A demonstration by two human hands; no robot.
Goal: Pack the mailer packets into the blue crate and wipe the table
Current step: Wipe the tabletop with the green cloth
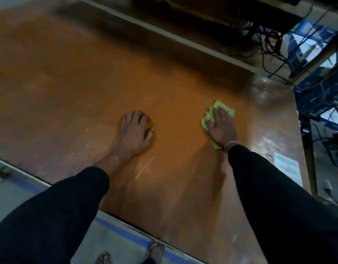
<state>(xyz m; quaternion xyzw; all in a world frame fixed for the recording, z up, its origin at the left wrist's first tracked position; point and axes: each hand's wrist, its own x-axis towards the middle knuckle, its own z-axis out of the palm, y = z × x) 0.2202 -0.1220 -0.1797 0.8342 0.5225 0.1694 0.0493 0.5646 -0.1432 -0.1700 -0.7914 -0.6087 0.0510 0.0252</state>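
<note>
A green cloth (226,109) lies flat on the orange-brown table (78,82), right of centre. My right hand (221,128) presses down on the cloth with fingers spread, covering most of it. My left hand (135,130) rests on the bare tabletop to the left of the cloth, fingers curled down against the wood and holding nothing. Both arms wear black sleeves. No mailer packet and no blue crate shows in this view.
A white label (287,166) is stuck near the table's right edge. Tangled black cables (269,42) and blue frames (316,35) sit beyond the far right corner. Blue tape (126,233) marks the floor by the near edge, where my bare feet (156,252) stand.
</note>
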